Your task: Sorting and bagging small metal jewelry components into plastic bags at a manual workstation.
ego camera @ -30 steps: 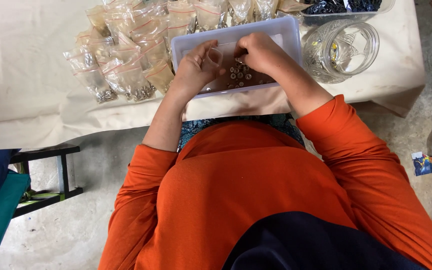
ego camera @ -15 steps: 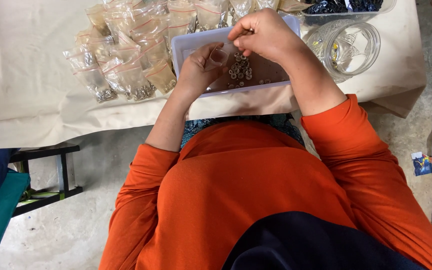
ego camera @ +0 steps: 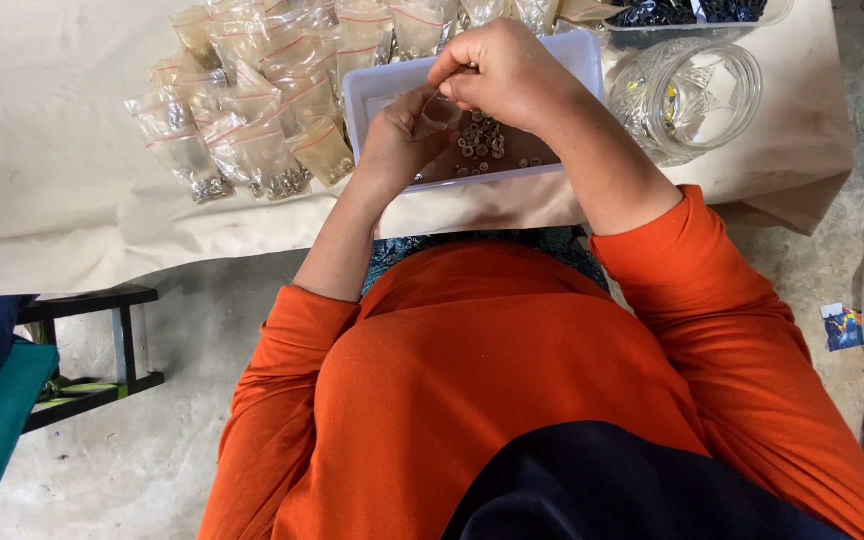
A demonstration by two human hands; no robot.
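My left hand (ego camera: 402,145) holds a small clear plastic bag (ego camera: 442,108) upright over a white plastic tray (ego camera: 377,85). My right hand (ego camera: 512,75) hovers just above it, fingertips pinched together at the bag's mouth, seemingly on a few small metal pieces. More small metal ring-shaped pieces (ego camera: 484,148) lie loose in the tray under both hands. Both arms wear orange sleeves.
A pile of filled clear bags with red seal strips (ego camera: 252,130) lies left of the tray on the cream tablecloth (ego camera: 72,190). A glass jar (ego camera: 692,95) lies on its side to the right, a dark-filled tray (ego camera: 692,12) behind it. A black stool (ego camera: 92,350) stands low at the left.
My right hand has lifted out of the tray and moved up and left to the bag's mouth. My left hand has raised the bag slightly.
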